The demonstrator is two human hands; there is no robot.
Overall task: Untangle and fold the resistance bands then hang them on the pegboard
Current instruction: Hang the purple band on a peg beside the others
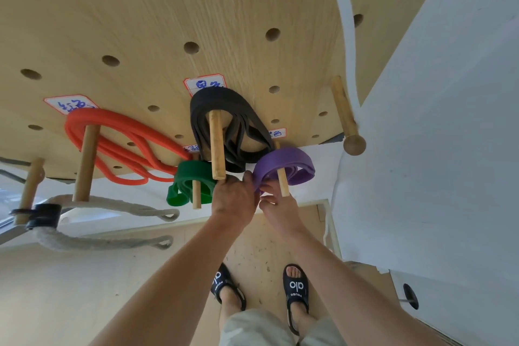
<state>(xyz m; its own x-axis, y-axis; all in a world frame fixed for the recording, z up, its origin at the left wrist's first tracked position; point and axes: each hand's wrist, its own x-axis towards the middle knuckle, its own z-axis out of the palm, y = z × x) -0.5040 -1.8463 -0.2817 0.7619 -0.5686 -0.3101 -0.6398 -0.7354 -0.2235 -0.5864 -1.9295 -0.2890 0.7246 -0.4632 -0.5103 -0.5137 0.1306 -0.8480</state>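
The folded purple rubber resistance band (283,164) is looped over a short wooden peg (282,181) at the lower edge of the pale wooden pegboard (157,22), so the peg carries its weight. Both hands meet at the band's left end: the left hand (234,198) pinches the layers there, and the right hand (276,205) curls its fingers (268,187) round the band just beside the peg, probably to keep the folds stacked while they settle. Left of the purple band, the black band (224,118), the green band (188,182) and the red band (118,140) each hang from their own pegs under handwritten labels, which suggests sorting by colour. This looks like the last band to hang.
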